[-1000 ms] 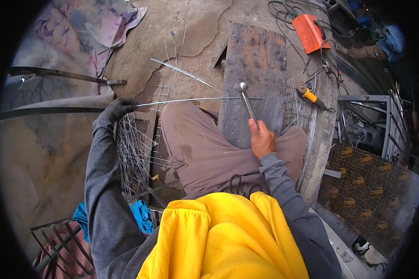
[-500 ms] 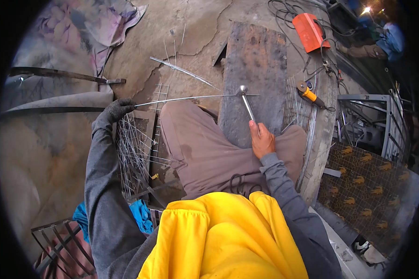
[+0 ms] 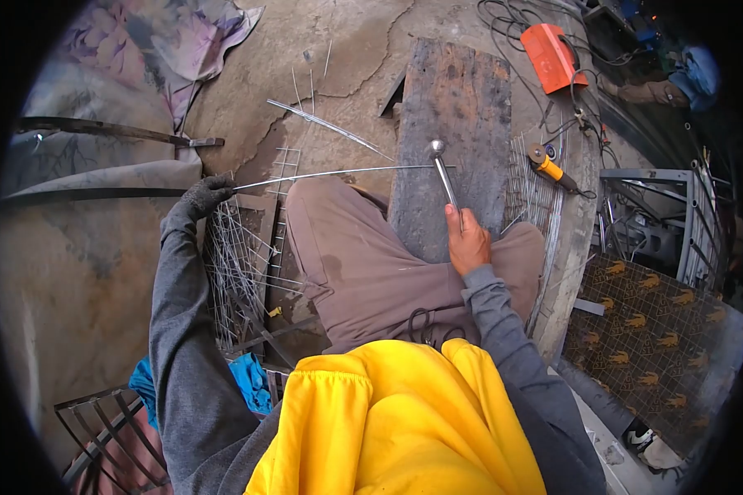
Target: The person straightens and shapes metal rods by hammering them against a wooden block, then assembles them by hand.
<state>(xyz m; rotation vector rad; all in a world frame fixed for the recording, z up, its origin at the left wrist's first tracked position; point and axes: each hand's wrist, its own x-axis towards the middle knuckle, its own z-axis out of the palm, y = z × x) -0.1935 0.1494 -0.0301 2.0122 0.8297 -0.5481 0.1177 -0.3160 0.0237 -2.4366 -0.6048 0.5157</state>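
Note:
In a dark glove, my left hand (image 3: 206, 195) is closed on one end of a thin metal rod (image 3: 330, 172). The rod runs rightward over my knee, and its far end lies across a dark, worn board (image 3: 450, 99). My bare right hand (image 3: 470, 243) grips the handle of a metal hammer (image 3: 442, 169). Its rounded head is above the board, just beyond the rod, and the handle crosses over the rod near its right end. Below my left hand lies a tangle of thin wire rods (image 3: 238, 264).
Several loose rods (image 3: 326, 125) lie on the concrete floor ahead. To the right are a yellow angle grinder (image 3: 553, 169), an orange box with a handle (image 3: 548, 58), cables and a metal frame (image 3: 648, 175). A person (image 3: 692, 78) is at the far upper right.
The hammer head has shifted slightly up and to the right relative to the rod. The rod's right end has moved slightly left on the board. My left hand has barely moved.

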